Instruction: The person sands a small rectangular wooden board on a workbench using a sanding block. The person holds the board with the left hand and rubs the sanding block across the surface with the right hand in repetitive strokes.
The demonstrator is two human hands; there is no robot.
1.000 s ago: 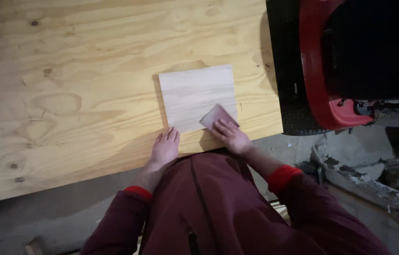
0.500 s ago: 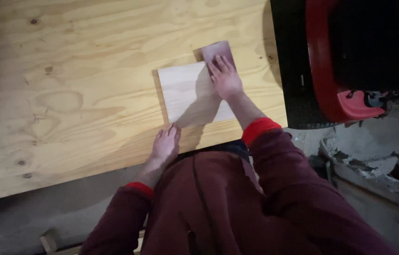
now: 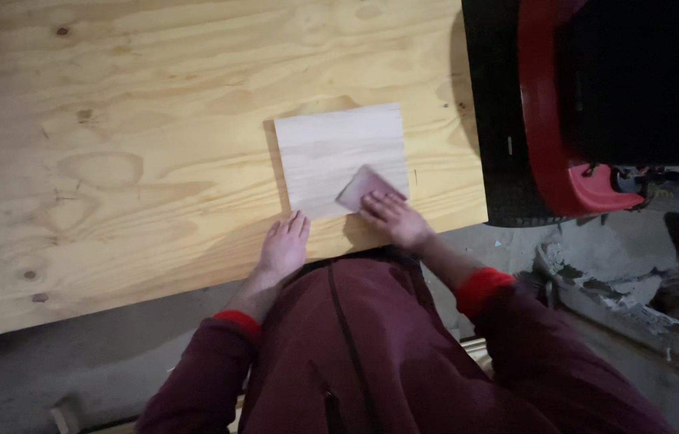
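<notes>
The right hand (image 3: 396,221) presses a pinkish sandpaper sheet (image 3: 365,188) flat, fingers extended, on the near right corner of the pale wood board (image 3: 339,157). The left hand (image 3: 283,249) lies open, steadying the board's near edge on the plywood surface (image 3: 114,161). Sanding looks underway; finish unclear.
</notes>
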